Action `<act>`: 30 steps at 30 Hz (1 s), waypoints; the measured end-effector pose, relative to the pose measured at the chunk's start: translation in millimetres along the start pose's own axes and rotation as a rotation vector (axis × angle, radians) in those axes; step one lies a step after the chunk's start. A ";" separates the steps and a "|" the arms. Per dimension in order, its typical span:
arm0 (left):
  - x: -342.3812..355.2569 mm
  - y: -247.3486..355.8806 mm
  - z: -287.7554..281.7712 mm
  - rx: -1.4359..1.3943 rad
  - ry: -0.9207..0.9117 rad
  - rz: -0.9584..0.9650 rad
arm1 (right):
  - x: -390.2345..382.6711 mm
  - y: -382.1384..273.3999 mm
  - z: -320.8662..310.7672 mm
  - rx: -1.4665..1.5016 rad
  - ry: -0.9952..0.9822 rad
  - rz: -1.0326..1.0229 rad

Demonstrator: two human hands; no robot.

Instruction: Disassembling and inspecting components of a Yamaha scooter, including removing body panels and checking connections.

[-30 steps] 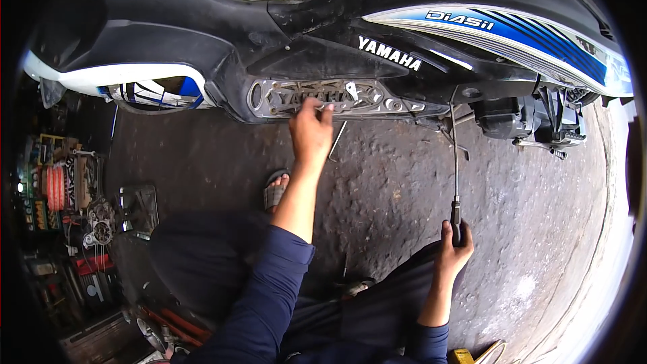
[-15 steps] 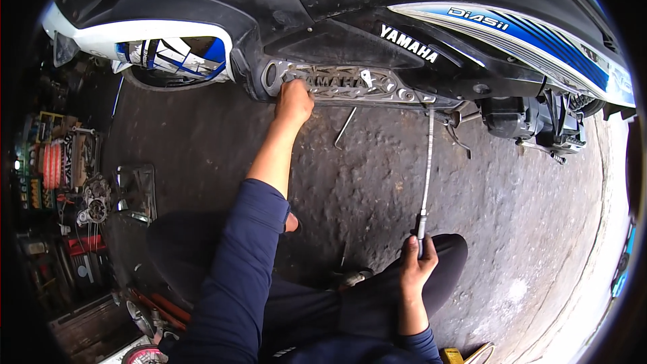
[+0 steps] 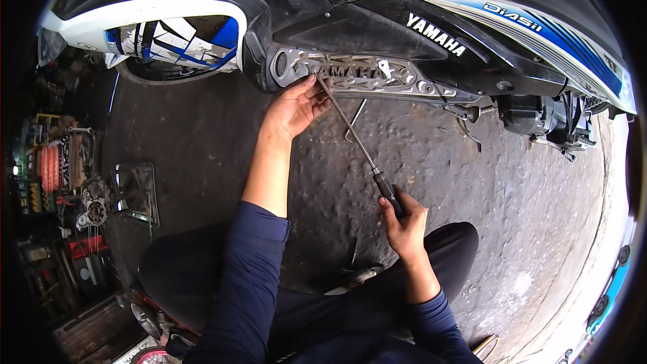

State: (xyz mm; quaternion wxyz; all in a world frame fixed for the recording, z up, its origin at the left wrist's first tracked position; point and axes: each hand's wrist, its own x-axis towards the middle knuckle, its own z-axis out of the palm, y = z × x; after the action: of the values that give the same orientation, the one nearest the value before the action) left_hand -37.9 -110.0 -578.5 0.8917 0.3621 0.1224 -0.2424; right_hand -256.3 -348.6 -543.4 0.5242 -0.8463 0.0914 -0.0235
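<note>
My right hand (image 3: 406, 228) is wrapped around the dark handle of a long screwdriver (image 3: 355, 137). Its thin shaft slants up and left to the fingers of my left hand (image 3: 291, 111). There the thumb and fingers are pinched at the tip; whatever small thing they may hold is too small to make out. Both the tip and my left fingers are by the lower edge of a grey patterned metal footplate (image 3: 404, 79). That plate lies on the footboard of a black, white and blue scooter (image 3: 377, 34).
Below the footplate a thin bent metal rod (image 3: 357, 120) reaches over the dark rough floor (image 3: 323, 182). The side stand (image 3: 472, 136) juts out near the engine (image 3: 532, 118). At the left are a metal frame (image 3: 137, 192) and cluttered parts and tools (image 3: 87, 216).
The screwdriver tip has swung left from the footplate's right end to my left fingers. My left hand has turned palm up and come slightly off the plate. The view has shifted slightly.
</note>
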 end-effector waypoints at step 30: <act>56.9 -10.3 9.5 0.521 0.298 0.549 | -11.8 18.0 16.9 0.056 0.153 0.077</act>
State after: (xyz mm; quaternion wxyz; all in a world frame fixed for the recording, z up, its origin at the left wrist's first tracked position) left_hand 5.6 -142.6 -600.3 0.7742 0.6263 0.0834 0.0368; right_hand -268.0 -339.4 -566.4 0.5395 -0.8230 0.1629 -0.0704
